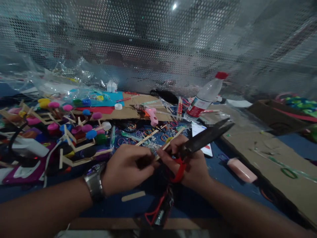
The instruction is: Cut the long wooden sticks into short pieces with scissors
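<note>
My right hand (192, 165) is closed around a pair of scissors (206, 137) with dark blades and a red handle. The blades point up and to the right, slightly apart. Between the thumb and fingers of that same hand sits a thin wooden stick (176, 136), slanting up to the right. My left hand (128, 168), wearing a metal watch (94, 181), is curled in a pinch by the stick's lower end; what its fingertips grip is hidden. Beneath the hands are a flat craft stick (133, 196) and a dark object with red wires or loops (162, 208).
Several stick-and-bottle-cap pieces (79, 132) crowd the left. Farther back are a pink glue gun (152, 115), rubber bands (146, 134) and a tilted plastic bottle (201, 99). A phone (206, 149), a pink block (242, 170) and cardboard (267, 165) are to the right.
</note>
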Motion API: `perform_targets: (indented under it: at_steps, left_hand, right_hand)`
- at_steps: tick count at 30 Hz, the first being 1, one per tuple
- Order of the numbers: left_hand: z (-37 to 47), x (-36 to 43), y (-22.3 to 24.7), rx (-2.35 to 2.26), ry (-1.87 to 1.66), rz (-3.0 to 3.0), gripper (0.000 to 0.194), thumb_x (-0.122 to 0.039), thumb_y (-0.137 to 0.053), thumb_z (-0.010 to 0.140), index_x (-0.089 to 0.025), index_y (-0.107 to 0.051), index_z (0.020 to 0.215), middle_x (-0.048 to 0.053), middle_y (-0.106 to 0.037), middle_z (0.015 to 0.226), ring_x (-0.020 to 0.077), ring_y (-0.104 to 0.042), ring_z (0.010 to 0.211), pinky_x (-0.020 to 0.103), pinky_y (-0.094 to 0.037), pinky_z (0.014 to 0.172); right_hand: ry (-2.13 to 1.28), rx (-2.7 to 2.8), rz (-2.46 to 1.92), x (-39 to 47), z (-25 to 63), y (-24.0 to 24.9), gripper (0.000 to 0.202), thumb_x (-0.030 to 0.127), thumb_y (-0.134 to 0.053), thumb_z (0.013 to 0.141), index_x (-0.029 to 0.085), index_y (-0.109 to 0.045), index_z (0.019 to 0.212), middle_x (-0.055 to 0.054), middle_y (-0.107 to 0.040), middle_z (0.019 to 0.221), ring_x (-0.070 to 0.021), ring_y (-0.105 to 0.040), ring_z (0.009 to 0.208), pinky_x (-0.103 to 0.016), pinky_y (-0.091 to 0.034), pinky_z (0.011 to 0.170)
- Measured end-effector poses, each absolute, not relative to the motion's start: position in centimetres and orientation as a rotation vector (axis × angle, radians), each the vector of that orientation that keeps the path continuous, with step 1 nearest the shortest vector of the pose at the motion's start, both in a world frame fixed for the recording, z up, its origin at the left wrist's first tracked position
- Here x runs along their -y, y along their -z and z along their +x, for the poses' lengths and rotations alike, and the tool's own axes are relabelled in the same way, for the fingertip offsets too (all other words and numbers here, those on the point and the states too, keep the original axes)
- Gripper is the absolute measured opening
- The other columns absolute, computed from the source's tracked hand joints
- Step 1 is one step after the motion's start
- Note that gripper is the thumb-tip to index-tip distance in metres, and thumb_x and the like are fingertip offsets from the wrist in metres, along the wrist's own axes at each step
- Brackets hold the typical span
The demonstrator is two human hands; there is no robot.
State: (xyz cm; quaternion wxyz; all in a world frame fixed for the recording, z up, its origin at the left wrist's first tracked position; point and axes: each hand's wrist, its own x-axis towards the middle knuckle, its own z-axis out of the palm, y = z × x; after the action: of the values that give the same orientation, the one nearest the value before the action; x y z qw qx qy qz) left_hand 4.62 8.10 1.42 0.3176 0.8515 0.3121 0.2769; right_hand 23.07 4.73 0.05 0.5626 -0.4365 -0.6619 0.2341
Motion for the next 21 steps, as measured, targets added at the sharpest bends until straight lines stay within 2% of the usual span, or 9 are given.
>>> perform_targets:
  at_steps: [3,5,10,16,21]
  left_hand:
    - [4.46,-8.42,-1.64,-0.758,-0.558,1.883,0.036,-0.04,-0.055,0.094,-0.014,-0.061,0.069,-0.004,-0.052,0.059,0.0077,-0.043,0.054,0.019,-0.032,0.05]
    - [4.38,-8.67,-1.7,-0.704,-0.484,1.75,0.038,-0.044,-0.056,0.093,-0.013,-0.062,0.071,-0.003,-0.054,0.061,0.0077,-0.045,0.056,0.018,-0.032,0.05]
    - [4.37,-8.93,-1.48,-0.629,-0.369,1.619,0.033,-0.041,-0.061,0.091,-0.012,-0.064,0.074,0.001,-0.062,0.065,0.0098,-0.056,0.059,0.018,-0.042,0.053]
    - [4.67,-8.61,-1.62,-0.611,-0.337,1.453,0.03,-0.039,-0.065,0.088,-0.012,-0.062,0.075,0.001,-0.064,0.069,0.01,-0.061,0.059,0.02,-0.05,0.058]
    - [5.11,-8.75,-1.78,-0.638,-0.461,1.286,0.033,-0.039,-0.07,0.083,-0.013,-0.059,0.067,0.0,-0.064,0.062,0.0084,-0.06,0.056,0.018,-0.049,0.056]
  right_hand:
    - [-0.564,1.602,-0.973,-4.7,23.43,-0.05,0.03,0.012,-0.068,0.081,0.026,-0.042,0.073,0.005,-0.059,0.066,-0.0122,-0.058,0.055,-0.024,-0.049,0.05]
    - [-0.536,1.626,-0.97,-4.65,23.68,-0.1,0.03,0.012,-0.069,0.08,0.025,-0.043,0.073,0.005,-0.06,0.067,-0.012,-0.059,0.055,-0.023,-0.049,0.049]
    - [-0.452,1.72,-0.934,-4.61,24.02,-0.13,0.028,0.011,-0.07,0.081,0.025,-0.046,0.074,0.007,-0.059,0.066,-0.0097,-0.057,0.053,-0.021,-0.048,0.049]
    - [-0.54,1.68,-0.952,-4.85,23.94,0.13,0.028,0.017,-0.072,0.082,0.025,-0.047,0.075,0.005,-0.06,0.067,-0.0112,-0.058,0.054,-0.023,-0.048,0.05]
    - [-0.706,1.595,-1.015,-4.93,23.91,0.04,0.024,0.021,-0.073,0.082,0.025,-0.049,0.079,0.004,-0.063,0.069,-0.0135,-0.063,0.059,-0.025,-0.052,0.054]
